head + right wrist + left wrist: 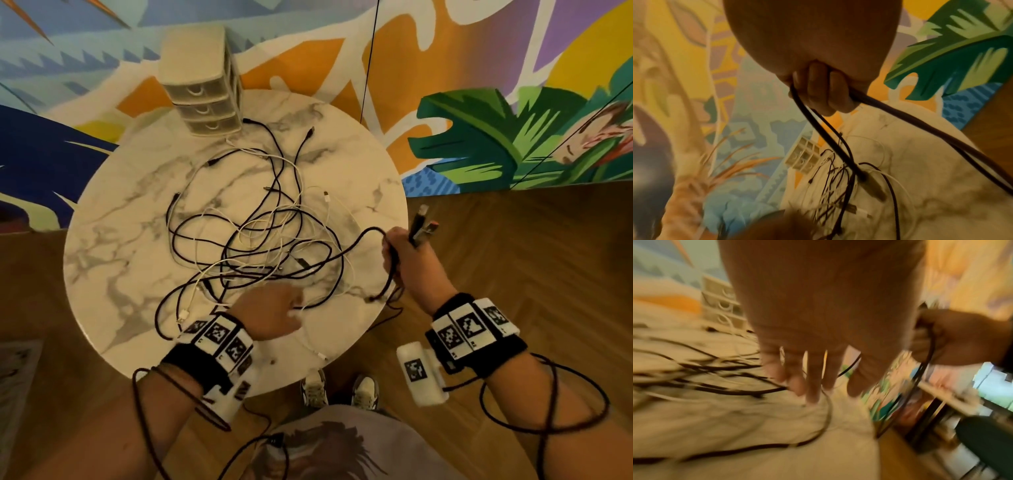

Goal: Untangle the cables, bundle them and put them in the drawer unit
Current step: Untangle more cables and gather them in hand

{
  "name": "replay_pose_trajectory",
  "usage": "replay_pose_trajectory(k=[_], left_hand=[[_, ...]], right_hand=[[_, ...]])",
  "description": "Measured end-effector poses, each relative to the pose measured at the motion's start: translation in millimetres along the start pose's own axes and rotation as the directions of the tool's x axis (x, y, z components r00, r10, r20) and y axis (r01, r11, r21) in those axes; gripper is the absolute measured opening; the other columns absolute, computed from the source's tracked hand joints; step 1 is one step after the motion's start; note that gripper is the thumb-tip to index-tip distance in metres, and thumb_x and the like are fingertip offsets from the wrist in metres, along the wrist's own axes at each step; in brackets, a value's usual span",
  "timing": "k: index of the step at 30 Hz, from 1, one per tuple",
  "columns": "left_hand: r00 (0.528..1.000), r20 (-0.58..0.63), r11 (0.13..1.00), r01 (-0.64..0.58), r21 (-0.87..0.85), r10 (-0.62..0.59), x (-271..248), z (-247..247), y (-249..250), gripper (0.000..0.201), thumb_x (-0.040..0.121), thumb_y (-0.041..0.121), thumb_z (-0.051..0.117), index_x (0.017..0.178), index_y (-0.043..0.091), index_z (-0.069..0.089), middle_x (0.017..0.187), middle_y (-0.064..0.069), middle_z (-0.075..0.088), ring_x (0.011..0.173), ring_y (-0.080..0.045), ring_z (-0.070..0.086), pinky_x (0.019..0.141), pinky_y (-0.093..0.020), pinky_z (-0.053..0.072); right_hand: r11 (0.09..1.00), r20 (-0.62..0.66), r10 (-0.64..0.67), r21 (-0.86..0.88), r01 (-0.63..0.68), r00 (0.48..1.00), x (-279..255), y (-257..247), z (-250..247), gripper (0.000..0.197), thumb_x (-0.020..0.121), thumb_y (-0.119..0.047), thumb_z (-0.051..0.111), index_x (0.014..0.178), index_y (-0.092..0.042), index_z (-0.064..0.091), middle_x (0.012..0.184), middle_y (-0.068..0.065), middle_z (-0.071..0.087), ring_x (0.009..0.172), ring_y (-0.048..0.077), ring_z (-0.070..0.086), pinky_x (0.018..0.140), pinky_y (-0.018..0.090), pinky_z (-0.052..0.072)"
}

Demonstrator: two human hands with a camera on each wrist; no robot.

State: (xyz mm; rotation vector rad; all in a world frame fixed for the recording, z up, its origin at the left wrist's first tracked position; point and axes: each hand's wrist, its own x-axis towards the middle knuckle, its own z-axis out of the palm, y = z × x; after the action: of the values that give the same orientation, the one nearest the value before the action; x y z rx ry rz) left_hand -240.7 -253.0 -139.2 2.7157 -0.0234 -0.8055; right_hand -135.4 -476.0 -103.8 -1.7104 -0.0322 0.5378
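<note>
The right hand (407, 253) is fisted around several thin black cables (392, 263), plug ends jutting upward, at the round marble-patterned table's (113, 246) 4 o'clock edge. The left hand (274, 313), fingers spread and loose, reaches over the tangled black and white cables (260, 236) mid-table. The beige three-drawer plastic unit (202, 82) stands at 11 o'clock.

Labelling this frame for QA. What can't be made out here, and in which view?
- Drawer unit contents: head view, all three fronts shut, too small.
- Left hand contact with the cable pile: left wrist view is motion-blurred; fingers look straight.
- How many black cables the right hand grips: head view, fist hides them; right wrist view blurred.
- Connector types: too small.
- Table near edge: arms hide it.
</note>
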Motion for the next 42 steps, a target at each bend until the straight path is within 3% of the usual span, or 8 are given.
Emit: replay_pose_trajectory(k=[3, 8, 14, 19, 24, 29, 37, 42], left_hand=[[0.938, -0.347, 0.902, -0.165, -0.400, 0.017, 20, -10, 38, 0.052, 0.084, 0.035, 0.063, 0.129, 0.032, 0.038, 0.083, 0.007, 0.062, 0.067, -0.003, 0.056, 0.064, -0.022, 0.046], [0.988, -0.153, 0.865, -0.071, -0.497, -0.007, 50, 14, 47, 0.015, 0.092, 0.026, 0.051, 0.087, 0.018, 0.063, 0.077, -0.011, 0.068, 0.062, -0.017, 0.058, 0.067, -0.035, 0.052], [0.831, -0.298, 0.752, 0.200, -0.628, -0.470, 40, 2, -16, 0.020, 0.094, 0.026, 0.046, 0.081, 0.021, 0.061, 0.056, -0.002, 0.063, 0.043, -0.013, 0.058, 0.050, -0.030, 0.053], [0.795, -0.516, 0.884, 0.052, -0.464, -0.318, 32, -21, 11, 0.020, 0.092, 0.033, 0.050, 0.085, 0.022, 0.065, 0.062, 0.005, 0.060, 0.062, -0.020, 0.063, 0.062, -0.034, 0.053], [0.868, -0.455, 0.978, 0.142, -0.156, -0.198, 24, -20, 45, 0.025, 0.093, 0.037, 0.046, 0.099, 0.023, 0.065, 0.087, -0.006, 0.068, 0.085, -0.028, 0.063, 0.067, -0.033, 0.047], [0.871, -0.481, 0.995, 0.084, -0.053, -0.099, 25, -23, 68, 0.028, 0.094, 0.039, 0.042, 0.103, 0.026, 0.065, 0.088, -0.005, 0.069, 0.084, -0.027, 0.064, 0.066, -0.034, 0.046], [0.903, -0.143, 0.843, 0.308, -0.441, -0.405, 9, 25, -17, 0.027, 0.095, 0.025, 0.045, 0.114, 0.023, 0.064, 0.105, -0.009, 0.069, 0.096, -0.030, 0.064, 0.080, -0.037, 0.053], [0.821, -0.236, 0.808, 0.382, -0.448, -0.519, 9, 15, -66, 0.025, 0.094, 0.032, 0.041, 0.106, 0.022, 0.061, 0.097, -0.012, 0.070, 0.084, -0.033, 0.065, 0.075, -0.040, 0.054]], right_hand=[[0.977, 0.192, -0.046, -0.195, 0.084, 0.980, -19, 3, 17, 0.035, 0.102, -0.023, 0.037, 0.067, -0.018, 0.045, 0.058, -0.006, 0.041, 0.051, 0.006, 0.036, 0.057, 0.026, 0.032], [0.950, 0.324, -0.108, -0.247, 0.194, 0.940, -39, 22, 19, 0.037, 0.100, -0.025, 0.038, 0.063, -0.030, 0.045, 0.055, -0.016, 0.040, 0.054, 0.004, 0.033, 0.056, 0.025, 0.031], [0.909, -0.169, -0.137, -0.414, 0.056, 0.976, -22, 55, -49, 0.027, 0.100, -0.023, 0.043, 0.077, -0.015, 0.055, 0.065, 0.001, 0.053, 0.059, 0.015, 0.047, 0.058, 0.033, 0.035], [0.843, -0.359, -0.157, -0.533, -0.065, 0.920, -10, 68, -58, 0.022, 0.097, -0.029, 0.044, 0.091, -0.017, 0.061, 0.090, 0.002, 0.064, 0.084, 0.025, 0.059, 0.071, 0.032, 0.042], [0.890, -0.273, -0.436, -0.271, 0.367, 0.857, -14, 8, 0, 0.039, 0.097, -0.035, 0.045, 0.065, -0.014, 0.055, 0.062, -0.008, 0.053, 0.058, 0.004, 0.048, 0.057, 0.028, 0.040], [0.803, 0.097, -0.051, -0.587, 0.099, 0.994, -2, 11, 48, 0.039, 0.099, -0.038, 0.043, 0.073, -0.017, 0.064, 0.069, 0.001, 0.063, 0.073, 0.027, 0.060, 0.060, 0.032, 0.041], [0.870, -0.058, -0.020, -0.493, -0.012, 0.998, 10, 9, 10, 0.043, 0.096, -0.042, 0.048, 0.065, -0.013, 0.057, 0.062, 0.008, 0.055, 0.062, 0.027, 0.049, 0.058, 0.036, 0.036], [0.832, -0.222, -0.225, -0.551, 0.068, 0.949, 18, 12, -32, 0.023, 0.097, -0.022, 0.049, 0.083, -0.010, 0.062, 0.088, 0.010, 0.061, 0.075, 0.030, 0.059, 0.066, 0.038, 0.047]])
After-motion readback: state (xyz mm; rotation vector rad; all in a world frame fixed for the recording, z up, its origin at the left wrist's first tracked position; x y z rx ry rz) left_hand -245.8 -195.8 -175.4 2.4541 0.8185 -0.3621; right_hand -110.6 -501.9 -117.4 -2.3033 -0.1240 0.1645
